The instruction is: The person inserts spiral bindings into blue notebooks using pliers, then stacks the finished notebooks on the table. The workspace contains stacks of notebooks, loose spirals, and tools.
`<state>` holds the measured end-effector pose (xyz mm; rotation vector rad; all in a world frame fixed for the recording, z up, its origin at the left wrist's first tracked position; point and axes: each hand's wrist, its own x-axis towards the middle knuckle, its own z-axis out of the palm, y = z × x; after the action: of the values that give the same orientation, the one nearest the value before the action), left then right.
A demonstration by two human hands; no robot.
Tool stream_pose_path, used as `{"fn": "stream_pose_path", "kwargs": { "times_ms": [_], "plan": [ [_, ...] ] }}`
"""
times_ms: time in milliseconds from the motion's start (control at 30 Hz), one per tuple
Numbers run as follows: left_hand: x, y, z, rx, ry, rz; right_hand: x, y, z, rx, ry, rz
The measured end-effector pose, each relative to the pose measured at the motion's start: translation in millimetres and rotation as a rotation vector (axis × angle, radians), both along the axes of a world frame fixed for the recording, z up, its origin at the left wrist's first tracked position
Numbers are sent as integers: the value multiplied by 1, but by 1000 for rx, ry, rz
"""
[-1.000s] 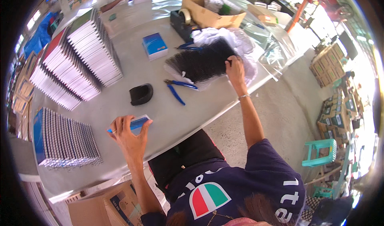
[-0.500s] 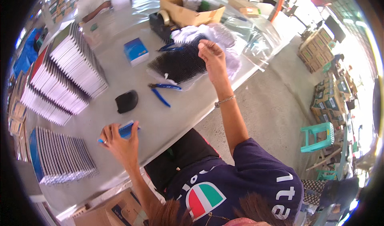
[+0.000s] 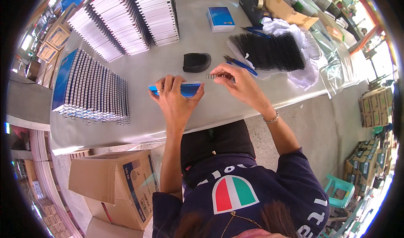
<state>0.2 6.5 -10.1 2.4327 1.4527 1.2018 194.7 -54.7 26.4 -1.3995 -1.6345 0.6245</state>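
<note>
My left hand [image 3: 176,95] grips a small blue notebook [image 3: 191,89] by its ends, its spine edge up, just above the table. A short black spiral binding coil [image 3: 212,76] sticks out of my right hand [image 3: 243,84], pinched between thumb and fingers. The coil's free end points left at the notebook and appears apart from it. Behind my hands lie a black rounded pad-like piece [image 3: 196,62] and blue-handled cutting pliers [image 3: 243,65]. A heap of black coils [image 3: 275,52] rests on clear plastic to the right.
Stacks of coil-bound notebooks [image 3: 94,88] stand at the left, with taller stacks [image 3: 126,21] behind. A small blue-covered stack [image 3: 221,19] sits at the back. Near it are a tape dispenser [image 3: 252,5] and an open carton [image 3: 280,6]. A cardboard box [image 3: 107,177] is below the table's front edge.
My right hand has come from over the coil heap down and left, close to the notebook, with a coil now visible in it. The view has shifted.
</note>
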Motion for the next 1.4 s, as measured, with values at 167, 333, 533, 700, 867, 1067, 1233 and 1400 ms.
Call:
{"fn": "stream_pose_path", "kwargs": {
  "times_ms": [167, 333, 533, 700, 867, 1067, 1233, 1400],
  "plan": [
    [0, 1, 1, -14, -3, -28, -12, 5, 1, 29, -48, -13],
    [-2, 2, 0, -20, -6, -37, -17, 8, -3, 60, -30, 18],
    [-4, 1, 5, -28, 6, -44, -22, 7, -10, 137, 5, -12],
    [-5, 1, 2, -13, 25, -36, -21, 6, -12, 136, -111, 19],
    [-8, 0, 6, -57, 36, -53, -28, 6, -7, 114, -163, -45],
    [-11, -2, 10, -103, 30, -75, -31, 17, -15, 228, -408, -94],
    [-12, -3, 8, -66, -311, -19, -36, 17, -9, 201, -456, -118],
    [-19, 0, -9, -48, -431, 21, -28, 20, -12, 118, -367, 55]
  ]
}}
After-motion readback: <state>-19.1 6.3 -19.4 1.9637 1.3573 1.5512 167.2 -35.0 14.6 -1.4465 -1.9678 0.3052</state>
